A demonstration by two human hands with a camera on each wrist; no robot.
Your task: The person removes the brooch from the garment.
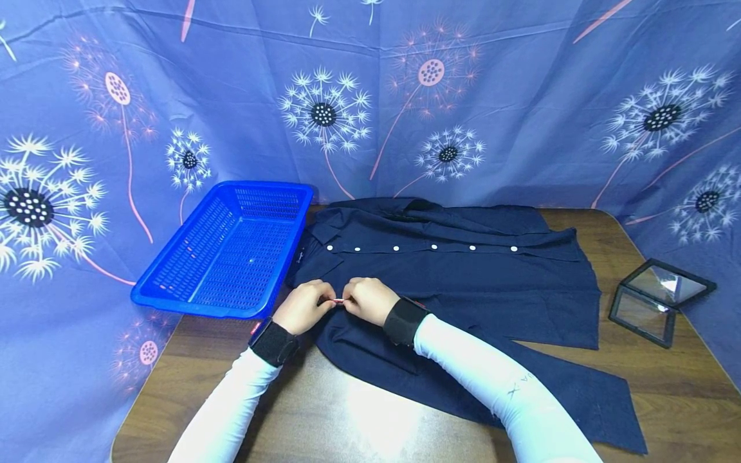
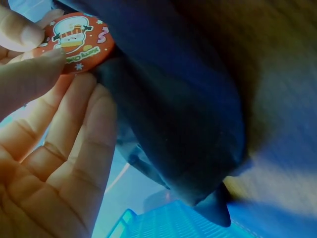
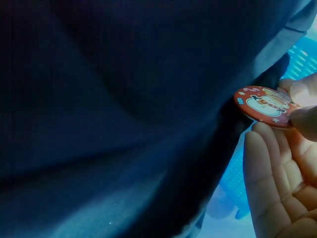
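Note:
A round red badge (image 2: pixel 77 42) with a cartoon snowman print lies between my two hands, close over the shoulder part of a navy buttoned shirt (image 1: pixel 440 276). My left hand (image 1: pixel 303 307) pinches the badge from the left, thumb on its printed face. From the other side my right hand (image 1: pixel 370 299) pinches its edge, with fingertips near those of the left. In the right wrist view the badge (image 3: pixel 267 106) is tilted, its face turned up against the dark cloth. Its back is hidden.
A blue plastic basket (image 1: pixel 222 305) stands at the left, next to the shirt collar. To the right of the shirt, a black-framed folding mirror (image 1: pixel 642 315) rests on the wooden table (image 1: pixel 689 386). A dandelion-patterned curtain (image 1: pixel 370 96) hangs behind.

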